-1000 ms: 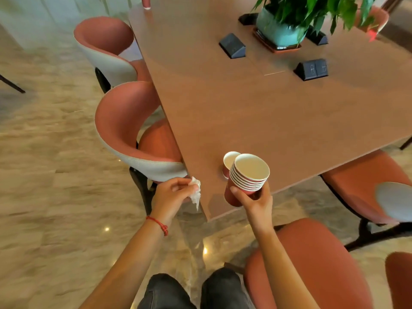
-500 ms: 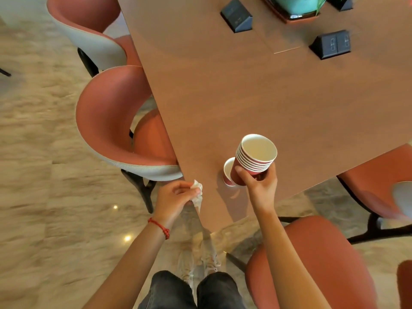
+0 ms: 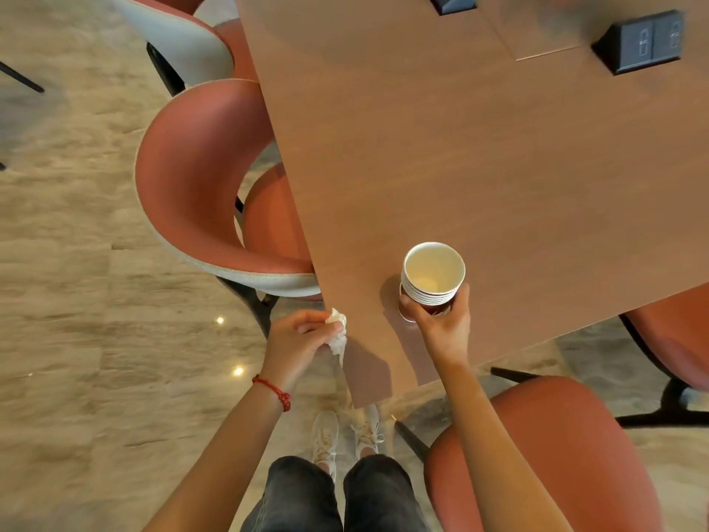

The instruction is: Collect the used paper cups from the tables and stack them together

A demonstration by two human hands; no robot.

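Observation:
My right hand (image 3: 441,324) grips a stack of several red paper cups (image 3: 432,276) with white insides, held upright over the near corner of the brown wooden table (image 3: 479,159). Directly beneath the stack stands a single red cup (image 3: 403,313) on the table; only a sliver of its rim shows at the stack's lower left, and the stack's base looks lowered into it. My left hand (image 3: 299,339) is closed around a crumpled white tissue (image 3: 338,334) at the table's left edge.
A red shell chair (image 3: 199,178) is tucked in at the table's left side, another (image 3: 180,36) behind it. A red chair (image 3: 556,455) stands close at my right, one more (image 3: 675,335) at the far right. Black socket boxes (image 3: 644,42) sit on the table.
My right hand has brought the cup stack down and left, over the single cup on the table, which is now almost hidden. The view has tilted downward. My left hand keeps the tissue.

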